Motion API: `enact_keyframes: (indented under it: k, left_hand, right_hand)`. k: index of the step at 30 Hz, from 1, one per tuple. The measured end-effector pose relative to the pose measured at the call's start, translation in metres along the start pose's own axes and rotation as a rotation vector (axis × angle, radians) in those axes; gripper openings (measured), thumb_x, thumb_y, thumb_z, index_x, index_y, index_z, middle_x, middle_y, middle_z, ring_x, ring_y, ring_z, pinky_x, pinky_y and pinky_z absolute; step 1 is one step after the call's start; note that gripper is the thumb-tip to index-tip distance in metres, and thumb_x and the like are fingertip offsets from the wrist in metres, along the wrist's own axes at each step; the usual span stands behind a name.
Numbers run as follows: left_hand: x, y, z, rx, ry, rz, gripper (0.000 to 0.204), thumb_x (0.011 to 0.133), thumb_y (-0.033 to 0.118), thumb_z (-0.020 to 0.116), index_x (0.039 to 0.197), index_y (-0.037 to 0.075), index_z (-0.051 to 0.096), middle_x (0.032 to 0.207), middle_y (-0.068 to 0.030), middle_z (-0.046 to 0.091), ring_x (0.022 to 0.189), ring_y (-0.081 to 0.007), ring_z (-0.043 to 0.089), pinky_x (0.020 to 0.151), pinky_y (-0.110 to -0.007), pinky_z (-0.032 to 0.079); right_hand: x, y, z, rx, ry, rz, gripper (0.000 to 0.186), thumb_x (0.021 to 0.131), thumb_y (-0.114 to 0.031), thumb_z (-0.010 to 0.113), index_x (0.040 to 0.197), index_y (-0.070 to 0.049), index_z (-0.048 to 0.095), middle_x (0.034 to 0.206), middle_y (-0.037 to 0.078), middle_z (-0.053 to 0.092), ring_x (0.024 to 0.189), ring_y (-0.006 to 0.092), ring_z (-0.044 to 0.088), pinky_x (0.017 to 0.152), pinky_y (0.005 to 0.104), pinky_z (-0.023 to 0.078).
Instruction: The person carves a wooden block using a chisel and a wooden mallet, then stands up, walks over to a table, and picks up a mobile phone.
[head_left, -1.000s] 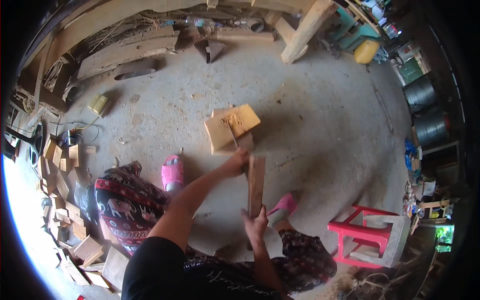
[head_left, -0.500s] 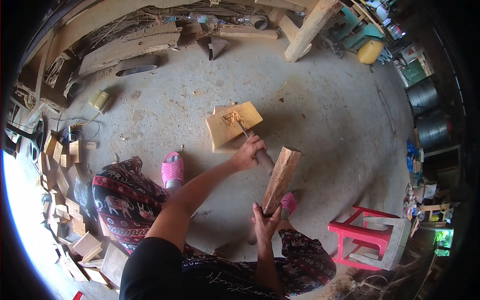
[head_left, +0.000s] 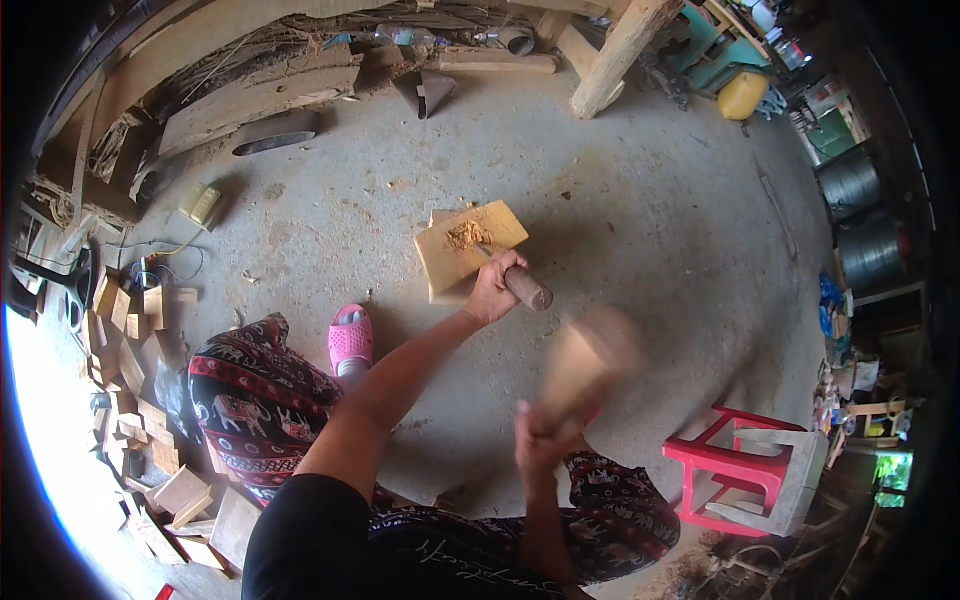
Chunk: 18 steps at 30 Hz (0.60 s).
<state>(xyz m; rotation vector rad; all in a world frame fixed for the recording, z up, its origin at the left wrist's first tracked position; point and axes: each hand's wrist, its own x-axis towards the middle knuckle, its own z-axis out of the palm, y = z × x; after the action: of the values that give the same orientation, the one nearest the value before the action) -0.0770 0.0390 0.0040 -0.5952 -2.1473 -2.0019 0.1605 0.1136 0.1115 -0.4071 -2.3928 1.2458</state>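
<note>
My left hand [head_left: 490,290] is closed around the chisel [head_left: 528,289], its thick wooden handle pointing back toward the lower right. The chisel's metal blade slants down to a rough, chipped hollow in a pale wooden block [head_left: 445,268] on the floor. Loose wood chips [head_left: 466,235] fill that hollow. Below and to the right, my right hand [head_left: 540,443] grips a chunky wooden mallet [head_left: 583,368], whose head is smeared by motion. The mallet head is apart from the end of the chisel handle. Another piece of wood [head_left: 440,295] lies partly hidden under the block.
A red plastic stool [head_left: 725,465] lies tipped over at the right. Many offcuts [head_left: 180,490] are heaped along the left side, near a yellowish box with a cord [head_left: 201,205]. Planks [head_left: 260,100] and a wooden post [head_left: 625,60] stand at the back.
The mallet has swung right and its head is now blurred. The chisel handle's end has shifted away from me, with my left hand slightly farther up; the block stays in place.
</note>
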Motion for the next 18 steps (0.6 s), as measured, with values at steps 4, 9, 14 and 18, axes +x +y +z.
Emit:
enact_keyframes:
  k: [4, 9, 14, 18]
  left_hand:
    - [-0.007, -0.003, 0.005, 0.093, -0.059, 0.210, 0.028, 0.069, 0.016, 0.077, 0.085, 0.008, 0.055, 0.081, -0.0102, 0.053, 0.083, -0.0304, 0.051, 0.077, -0.038, 0.041]
    - [-0.030, -0.007, 0.008, 0.044, -0.079, 0.085, 0.029, 0.069, 0.010, 0.077, 0.086, 0.007, 0.054, 0.089, -0.0095, 0.052, 0.090, -0.0280, 0.052, 0.079, -0.036, 0.042]
    - [-0.037, -0.017, 0.004, 0.099, -0.161, 0.111, 0.029, 0.070, 0.007, 0.075, 0.091, 0.009, 0.055, 0.093, -0.0094, 0.053, 0.094, -0.0304, 0.052, 0.083, -0.037, 0.043]
    - [-0.032, -0.025, 0.002, 0.090, -0.157, 0.124, 0.028, 0.070, 0.006, 0.073, 0.091, 0.009, 0.055, 0.091, -0.0103, 0.052, 0.095, -0.0320, 0.051, 0.083, -0.038, 0.042]
  right_hand:
    - [-0.007, 0.008, 0.012, -0.120, -0.122, 0.048, 0.046, 0.076, -0.019, 0.080, 0.107, 0.002, 0.054, 0.090, 0.012, 0.065, 0.082, 0.0275, 0.065, 0.072, 0.0383, 0.050]
    - [-0.026, 0.026, 0.009, 0.220, 0.141, 0.205, 0.047, 0.076, -0.018, 0.080, 0.109, 0.004, 0.054, 0.089, 0.013, 0.065, 0.081, 0.0265, 0.065, 0.073, 0.0367, 0.051]
    - [-0.027, 0.045, 0.022, -0.012, -0.023, 0.108, 0.054, 0.077, -0.017, 0.079, 0.118, 0.003, 0.050, 0.099, 0.016, 0.062, 0.091, 0.0279, 0.062, 0.082, 0.0382, 0.048]
    - [-0.028, 0.046, 0.021, 0.157, 0.089, 0.249, 0.057, 0.079, -0.013, 0.077, 0.122, 0.001, 0.044, 0.099, 0.014, 0.060, 0.092, 0.0232, 0.060, 0.078, 0.0352, 0.050]
